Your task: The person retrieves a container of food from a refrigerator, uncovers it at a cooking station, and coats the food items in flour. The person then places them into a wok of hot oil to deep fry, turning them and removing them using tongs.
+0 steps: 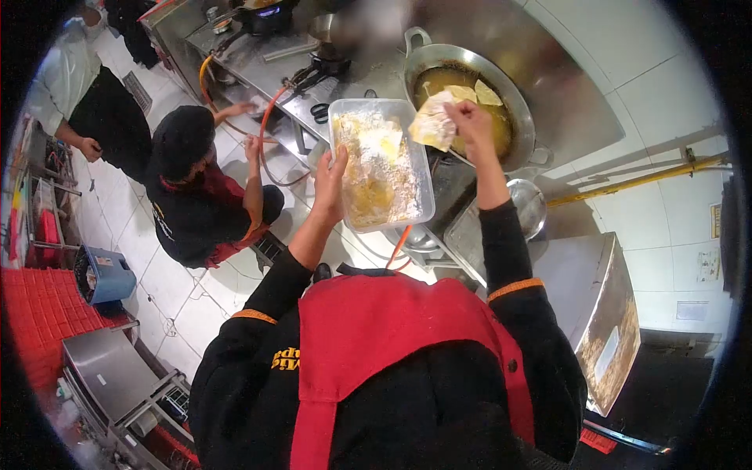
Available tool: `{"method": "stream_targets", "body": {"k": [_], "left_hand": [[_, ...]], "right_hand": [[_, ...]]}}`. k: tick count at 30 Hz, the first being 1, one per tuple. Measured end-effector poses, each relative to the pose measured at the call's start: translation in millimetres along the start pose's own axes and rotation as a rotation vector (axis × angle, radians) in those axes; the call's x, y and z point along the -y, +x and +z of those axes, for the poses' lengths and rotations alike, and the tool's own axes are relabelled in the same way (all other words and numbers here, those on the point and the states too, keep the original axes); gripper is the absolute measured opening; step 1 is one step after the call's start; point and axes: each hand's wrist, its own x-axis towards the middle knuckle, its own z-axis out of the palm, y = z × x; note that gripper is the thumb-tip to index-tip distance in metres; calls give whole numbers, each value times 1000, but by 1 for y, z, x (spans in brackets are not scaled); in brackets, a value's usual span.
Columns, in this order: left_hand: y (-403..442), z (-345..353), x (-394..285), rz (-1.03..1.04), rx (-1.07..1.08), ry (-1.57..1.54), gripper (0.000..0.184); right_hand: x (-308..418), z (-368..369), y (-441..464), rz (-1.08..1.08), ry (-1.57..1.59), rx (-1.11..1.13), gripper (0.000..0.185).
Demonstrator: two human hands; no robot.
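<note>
My left hand (330,184) grips the left side of a clear plastic container (429,196). Inside it lies white flour (368,149) with yellowish patches. My right hand (474,129) pinches a flat, flour-dusted square sheet (433,121) by its right edge; it looks like a dough wrapper, though its exact kind is unclear. The sheet hangs between the container and a large two-handled wok (521,117), partly over the wok's near left rim. Several pale yellow pieces (487,93) float in the brown oil (446,77) of the wok.
Left of me a co-worker in black and red (188,180) crouches by the counter; another person (102,110) stands behind. An orange-red gas hose (266,117) runs from the stove. A metal bowl (526,205) sits below the wok, and a yellow pipe (627,184) crosses the right wall.
</note>
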Motion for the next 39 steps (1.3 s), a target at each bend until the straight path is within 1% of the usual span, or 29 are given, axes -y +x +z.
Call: {"method": "stream_targets", "body": {"k": [1,3,5,6,8,9,10,11,12,14,15,16,18,20,22,24,25,26,27,28,29,30,31,33,37,39], "left_hand": [[0,-2,0,-20,45,-7,70],[5,-5,7,-14,48,-22,69],[7,-6,9,-7,46,-36,68],[7,-7,9,-10,46,-32,67],[6,-8,7,-12,39,-28,66],[3,-6,4,-9,50,-32,65],[1,-5,3,-5,59,-37,64],[0,-5,3,-2,48,-36,64],[0,-3,3,3,18,-12,63],[1,-3,3,12,-18,12,62],[2,-4,4,19,13,3,61],[3,-5,6,25,45,-4,60],[9,-10,15,31,15,18,59],[9,-8,16,34,-10,41,58],[2,1,7,61,10,60,45],[-2,3,4,67,14,56,46],[-3,5,3,74,16,50,48],[-6,6,3,74,14,50,48],[-8,7,2,98,-36,105,55],[-10,9,2,121,-86,160,62],[-12,11,2,123,-88,159,62],[-14,13,1,173,-112,228,61],[-15,15,1,222,-135,296,61],[-16,18,3,259,-136,304,60],[-18,21,1,329,-145,340,59],[-18,20,-2,324,-141,329,59]], "right_hand": [[-18,-16,15,23,57,20,21],[-56,-46,39,48,112,42,20],[-80,-68,52,76,-173,-73,17],[-87,-76,55,78,-172,-68,17],[-102,-91,62,312,-253,-80,16],[-129,-106,72,312,-252,-72,16],[-171,-123,87,174,-435,-179,18],[-194,-127,96,29,-613,-284,22],[-191,-123,96,27,-609,-274,22],[-166,-117,90,-30,-1069,-419,29],[-153,-106,85,-104,-1033,-452,26],[-128,-90,75,-107,-1030,-447,26],[-65,-48,41,-191,-660,-310,21],[-40,-6,14,-389,-374,-132,17],[-11,35,-23,-397,-328,30,9],[-11,62,-42,-502,-305,150,12],[-14,68,-43,-502,-304,151,12],[-18,73,-44,-565,-416,133,17],[-18,76,-43,-627,-528,114,23],[-17,78,-40,-629,-527,115,23],[-16,79,-36,-611,-542,89,26],[-16,79,-32,-592,-557,62,30],[-16,81,-29,-592,-557,63,30],[-18,84,-24,-565,-487,145,38],[-18,92,-25,-596,-544,125,38],[-14,92,-28,-499,-493,146,38]]}}
